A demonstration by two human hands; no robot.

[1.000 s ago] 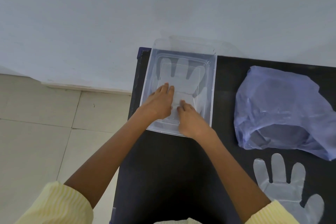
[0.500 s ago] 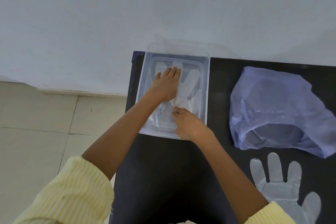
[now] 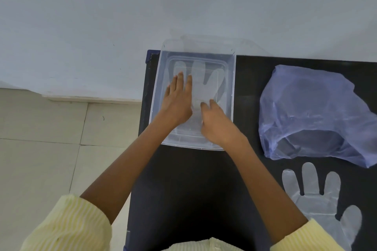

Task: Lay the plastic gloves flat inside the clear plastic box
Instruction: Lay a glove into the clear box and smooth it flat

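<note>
A clear plastic box [image 3: 234, 79] stands at the far left corner of a black table. Inside it a see-through plastic glove [image 3: 204, 81] lies spread out, fingers pointing away from me. My left hand [image 3: 177, 101] lies flat on the glove's left side, fingers stretched out. My right hand [image 3: 217, 124] presses down on the glove's cuff end near the box's front, fingers bent. A second plastic glove [image 3: 318, 199] lies flat on the table at the near right, outside the box.
A crumpled bluish plastic bag [image 3: 314, 112] lies to the right of the box. The black table [image 3: 183, 189] ends just left of the box, with tiled floor [image 3: 40, 149] below. A grey wall runs behind. Yellow striped sleeves show at the bottom.
My left hand slid forward over the glove and has now shifted slightly left and back. My right hand stayed near the cuff end.
</note>
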